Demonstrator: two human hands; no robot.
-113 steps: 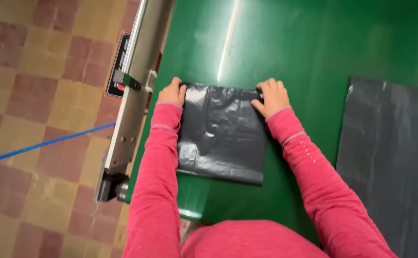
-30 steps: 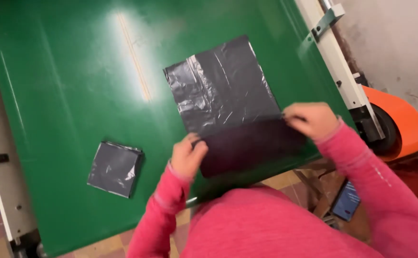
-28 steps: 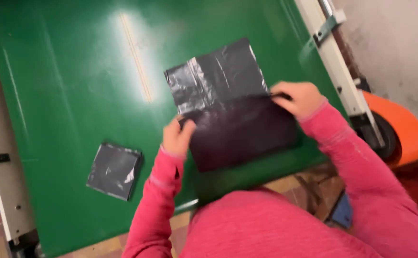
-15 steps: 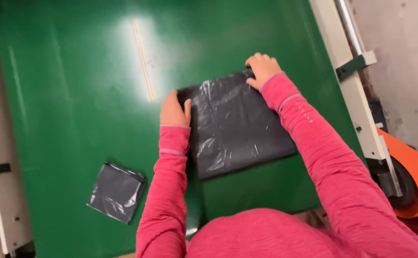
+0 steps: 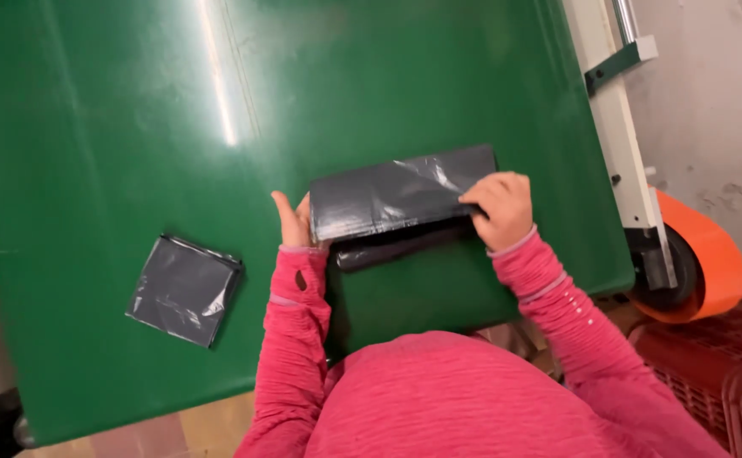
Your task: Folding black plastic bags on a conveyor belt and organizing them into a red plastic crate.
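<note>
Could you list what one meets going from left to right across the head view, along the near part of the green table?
Small folded grey bag → left hand → dark plastic bag being folded → right hand → white side rail → orange roll.

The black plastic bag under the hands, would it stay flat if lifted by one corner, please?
Probably not. The bag is thin, creased film, so it would likely droop and unfold. It looks very light. Its glossy surface on the smooth green table suggests it slides easily; both the left hand and right hand pin it.
</note>
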